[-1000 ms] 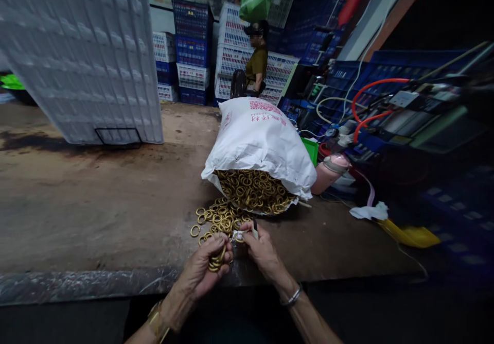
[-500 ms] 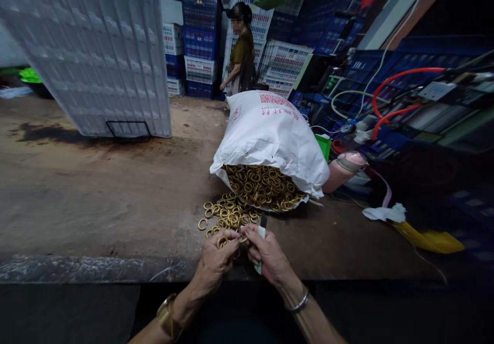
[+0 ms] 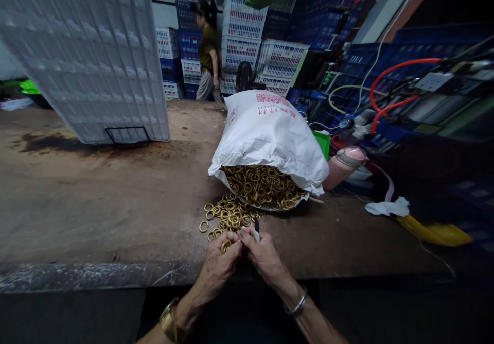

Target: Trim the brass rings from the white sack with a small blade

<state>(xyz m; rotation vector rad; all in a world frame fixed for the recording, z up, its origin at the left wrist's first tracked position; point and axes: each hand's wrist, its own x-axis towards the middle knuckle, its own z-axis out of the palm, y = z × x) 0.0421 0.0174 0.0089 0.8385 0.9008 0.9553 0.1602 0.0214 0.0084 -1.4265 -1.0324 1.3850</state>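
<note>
Close to the table's front edge, my left hand (image 3: 221, 261) is closed on a brass-coloured ring (image 3: 226, 245). Its fingertips meet those of my right hand (image 3: 266, 259), which is closed round a slim tool with a pale wrapped handle and a dark flat end (image 3: 257, 226); the tool's kind is unclear. What lies between the fingertips is too small to make out. Just beyond my hands is a loose pile of brass-coloured rings (image 3: 230, 214). It spills from the mouth of a white woven sack (image 3: 270, 133) lying on its side, filled with more such rings.
On the wooden table (image 3: 116, 205) stands a leaning stack of translucent ribbed trays (image 3: 111, 66) at left. A pink bottle (image 3: 343, 168) and yellow plastic (image 3: 436, 229) lie right of the sack. Crates (image 3: 241, 30) are stacked behind, where a person (image 3: 209, 50) walks. Hoses and equipment fill the right.
My hands have drawn together, and the tool in my right hand has turned so less of its handle shows. The person behind has walked left.
</note>
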